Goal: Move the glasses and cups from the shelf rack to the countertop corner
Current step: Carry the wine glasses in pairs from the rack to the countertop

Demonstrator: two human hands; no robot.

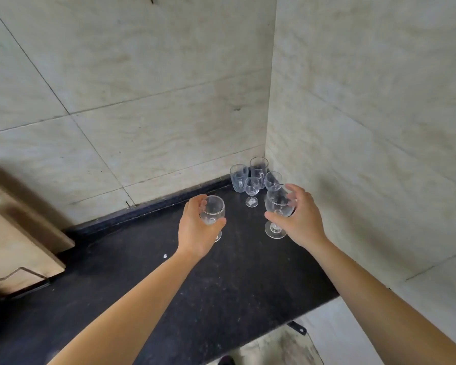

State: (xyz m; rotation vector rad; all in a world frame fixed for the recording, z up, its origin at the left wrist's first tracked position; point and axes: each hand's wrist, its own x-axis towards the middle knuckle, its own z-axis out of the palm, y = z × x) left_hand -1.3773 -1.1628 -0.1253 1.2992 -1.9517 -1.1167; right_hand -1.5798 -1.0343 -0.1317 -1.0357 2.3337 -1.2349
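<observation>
My left hand [195, 230] is wrapped around the bowl of a clear stemmed glass [213, 209], whose foot shows just above the black countertop [195, 291]. My right hand [298, 217] grips a second stemmed glass [275, 204]; its foot [275, 231] looks to be resting on the counter. Behind them, in the corner where the two walls meet, stand a ribbed tumbler [238, 177], a tall mug with a handle [258, 167] and two small stemmed glasses [252, 189] [273, 180]. The shelf rack is out of view.
Tiled walls close the counter at the back and on the right [366, 154]. Wooden boards [19, 248] lean at the left, with a wire holder in front of them. The counter's front edge [248, 346] drops to the floor at the lower right.
</observation>
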